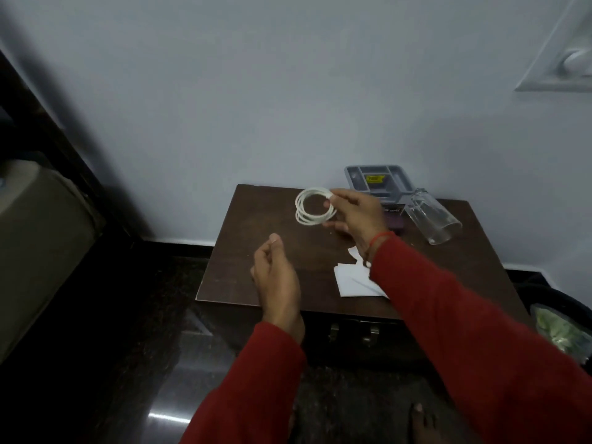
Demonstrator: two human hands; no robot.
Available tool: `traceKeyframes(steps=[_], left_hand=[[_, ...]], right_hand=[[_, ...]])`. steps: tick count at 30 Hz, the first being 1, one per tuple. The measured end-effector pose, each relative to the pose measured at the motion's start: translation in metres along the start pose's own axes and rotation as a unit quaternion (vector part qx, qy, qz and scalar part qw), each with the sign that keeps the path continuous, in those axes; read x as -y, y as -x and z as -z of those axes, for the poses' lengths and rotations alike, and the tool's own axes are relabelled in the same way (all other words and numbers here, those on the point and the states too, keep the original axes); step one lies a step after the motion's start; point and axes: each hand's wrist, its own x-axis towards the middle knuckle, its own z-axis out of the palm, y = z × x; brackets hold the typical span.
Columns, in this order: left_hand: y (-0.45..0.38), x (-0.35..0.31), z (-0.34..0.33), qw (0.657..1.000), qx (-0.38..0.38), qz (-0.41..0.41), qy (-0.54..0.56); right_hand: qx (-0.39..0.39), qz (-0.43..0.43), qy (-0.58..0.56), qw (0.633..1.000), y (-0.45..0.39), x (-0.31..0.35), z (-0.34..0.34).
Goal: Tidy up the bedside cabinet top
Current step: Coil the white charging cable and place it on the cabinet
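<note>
Over the tabletop's (256, 219) near-left edge my left hand (277, 277) hangs with fingers loosely curled, grasping nothing. Further right, my right hand (355, 216) pinches the coiled white cable (312, 206) above the surface. Below it the white paper (352, 283) lies loose. At the back, the grey tray (378, 181) leans on the wall, beside a dark box (395, 217) and a tipped glass (432, 217). I judge tidying barely begun: cable wound, everything else unsorted.

left cabinet top (256, 219) free | right: glass (432, 217), tray (352, 174), perhaps box (395, 219)
</note>
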Motion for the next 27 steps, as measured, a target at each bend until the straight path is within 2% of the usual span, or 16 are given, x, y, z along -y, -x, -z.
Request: traceKeyframes(steps=[5,7,13,18,20,23,27], left_hand=[[-0.006,0.000,-0.002,1.000,-0.014,0.004,0.020],[-0.010,0.003,-0.004,1.000,-0.010,0.009,0.025],[-0.013,0.002,-0.006,1.000,0.012,-0.006,0.013],[-0.014,-0.002,-0.004,0.999,0.033,-0.026,0.004],[-0.012,-0.004,-0.004,0.999,0.034,-0.030,0.002],[-0.011,-0.005,-0.005,0.999,0.037,-0.020,0.004],[-0.004,-0.006,-0.011,0.999,0.037,-0.008,0.002]], right_hand=[[-0.026,-0.040,0.054,0.997,-0.070,-0.020,-0.046],[-0.059,-0.055,0.088,0.993,-0.088,-0.032,-0.055],[-0.107,-0.084,0.123,0.983,-0.115,-0.057,-0.055],[-0.110,-0.076,0.175,0.975,-0.132,-0.049,-0.061],[-0.095,-0.051,0.254,0.961,-0.139,-0.049,-0.064],[-0.053,0.000,0.387,0.921,-0.143,-0.051,-0.067],[-0.026,0.065,0.468,0.881,-0.130,-0.043,-0.067]])
